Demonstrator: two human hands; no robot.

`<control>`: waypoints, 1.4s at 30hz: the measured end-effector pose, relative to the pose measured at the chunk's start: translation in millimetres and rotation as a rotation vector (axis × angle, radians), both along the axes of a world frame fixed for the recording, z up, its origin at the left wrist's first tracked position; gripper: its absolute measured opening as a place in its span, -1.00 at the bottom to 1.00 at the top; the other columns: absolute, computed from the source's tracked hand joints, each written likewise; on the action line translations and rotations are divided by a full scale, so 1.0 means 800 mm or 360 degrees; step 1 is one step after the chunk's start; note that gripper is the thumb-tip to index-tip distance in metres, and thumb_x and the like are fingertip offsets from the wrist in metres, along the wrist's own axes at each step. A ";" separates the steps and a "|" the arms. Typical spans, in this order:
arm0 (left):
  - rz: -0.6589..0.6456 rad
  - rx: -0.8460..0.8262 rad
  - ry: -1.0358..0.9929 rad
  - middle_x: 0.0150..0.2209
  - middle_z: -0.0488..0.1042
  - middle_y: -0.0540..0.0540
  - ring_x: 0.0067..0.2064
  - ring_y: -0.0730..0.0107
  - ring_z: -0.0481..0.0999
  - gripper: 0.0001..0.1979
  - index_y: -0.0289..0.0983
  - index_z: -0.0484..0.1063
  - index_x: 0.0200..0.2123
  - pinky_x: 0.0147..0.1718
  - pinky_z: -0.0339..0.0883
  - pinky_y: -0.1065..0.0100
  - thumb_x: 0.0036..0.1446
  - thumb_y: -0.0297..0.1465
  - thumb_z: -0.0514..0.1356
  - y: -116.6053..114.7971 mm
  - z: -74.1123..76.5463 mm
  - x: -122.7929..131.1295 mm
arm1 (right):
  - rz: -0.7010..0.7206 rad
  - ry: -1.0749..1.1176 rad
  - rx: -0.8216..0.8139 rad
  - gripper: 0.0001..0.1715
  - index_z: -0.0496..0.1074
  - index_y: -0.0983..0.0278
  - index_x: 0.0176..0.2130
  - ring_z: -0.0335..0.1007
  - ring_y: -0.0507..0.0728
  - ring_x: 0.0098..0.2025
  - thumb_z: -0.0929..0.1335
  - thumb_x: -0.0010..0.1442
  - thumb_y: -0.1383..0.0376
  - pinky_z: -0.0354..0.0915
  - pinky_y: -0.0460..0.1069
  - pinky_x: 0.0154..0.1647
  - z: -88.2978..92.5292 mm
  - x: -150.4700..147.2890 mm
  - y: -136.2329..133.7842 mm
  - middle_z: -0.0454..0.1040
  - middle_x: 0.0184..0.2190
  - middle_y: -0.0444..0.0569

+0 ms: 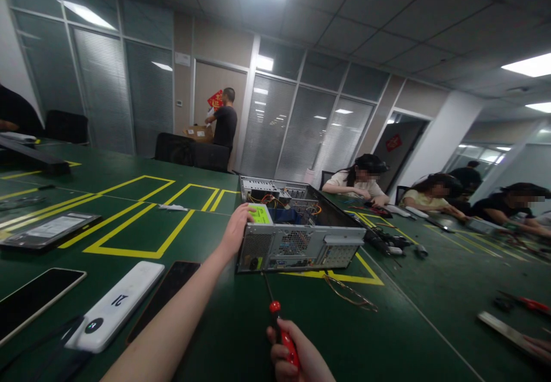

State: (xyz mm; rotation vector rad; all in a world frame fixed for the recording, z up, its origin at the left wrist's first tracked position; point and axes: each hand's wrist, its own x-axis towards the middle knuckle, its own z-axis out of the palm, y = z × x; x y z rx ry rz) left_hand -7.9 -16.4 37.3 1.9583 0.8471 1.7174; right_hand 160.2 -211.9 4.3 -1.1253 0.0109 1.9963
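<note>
An open desktop computer case (318, 245) lies on the table, its rear panel toward me and its inside parts and wires showing. My left hand (237, 228) grips its left rear corner, the fingers bent over the top edge beside the power supply (260, 214) with a yellow-green label. In my right hand (297, 352) is a screwdriver (287, 339) with a red and black handle. Its shaft points up and away from me, and the tip is near the lower edge of the rear panel. Whether the tip touches the case I cannot tell.
On the left lie a hard drive (51, 228), a phone (37, 299), a white power bank (118, 304) and a dark phone (166, 290). Glasses (350, 294) rest in front of the case; cables (387, 238) lie right. Several people sit at the right; one person (224, 119) stands behind.
</note>
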 end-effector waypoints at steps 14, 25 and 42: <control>0.0003 0.0028 -0.0024 -0.08 0.49 -0.15 0.22 0.23 0.30 -0.56 -0.23 0.37 -0.41 0.25 0.14 0.10 0.34 -0.21 -0.18 -0.001 0.000 0.000 | -0.0074 0.0048 -0.0018 -0.76 0.45 0.38 -0.28 0.35 -0.05 -0.62 0.33 0.28 0.23 0.16 -0.24 -0.71 -0.017 -0.001 0.002 0.48 -0.56 -0.07; 0.0003 0.0000 -0.0028 -0.07 0.49 -0.15 0.23 0.22 0.29 -0.57 -0.23 0.37 -0.41 0.26 0.13 0.12 0.34 -0.23 -0.17 -0.002 -0.001 0.001 | 0.0100 0.0529 0.0517 -0.53 0.51 0.43 -0.29 0.06 -0.21 -0.67 0.61 -0.19 0.25 -0.09 -0.32 -0.73 -0.016 0.006 0.001 0.40 -0.59 -0.19; -0.0010 -0.0005 -0.0080 -0.09 0.50 -0.16 0.22 0.21 0.30 -0.60 -0.21 0.37 -0.43 0.25 0.14 0.12 0.31 -0.27 -0.17 -0.003 -0.001 0.001 | 0.0071 0.0346 0.0958 -0.58 0.55 0.30 -0.21 -0.01 -0.18 -0.72 0.55 -0.04 0.13 -0.18 -0.28 -0.81 0.043 0.006 -0.001 0.42 -0.58 -0.20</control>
